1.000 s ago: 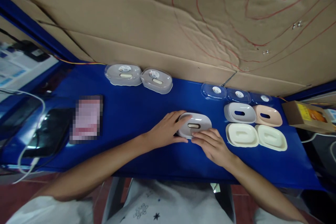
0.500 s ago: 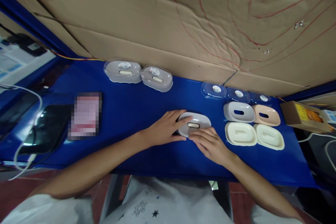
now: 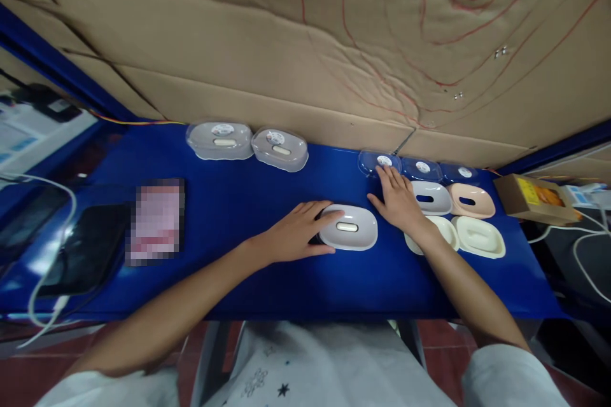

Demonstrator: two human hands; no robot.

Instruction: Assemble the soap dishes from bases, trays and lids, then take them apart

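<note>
A grey oval soap dish [image 3: 361, 234] with a cream piece in its centre slot lies in front of me on the blue table. My left hand [image 3: 301, 230] grips its left end, fingers along the far side and thumb at the near side. My right hand [image 3: 400, 202] stretches over the table with fingers apart and holds nothing. Its fingertips overlap the near edge of the leftmost clear lid [image 3: 370, 162]; whether they touch it I cannot tell. Two more clear lids, the middle lid [image 3: 422, 170] and the right lid [image 3: 461, 173], stand in that row.
Grey [image 3: 439, 203] and peach [image 3: 480, 203] slotted trays sit right of my hand, above two cream trays [image 3: 482, 245]. Two lidded grey soap dishes [image 3: 219, 146] stand by the cardboard wall [image 3: 214, 32]. A phone [image 3: 157, 219] lies left; a cardboard box [image 3: 515, 203] sits right.
My right hand has let go of the grey soap dish and moved away and to the right, up to the clear lids. My left hand stays on the dish. The view has shifted slightly.
</note>
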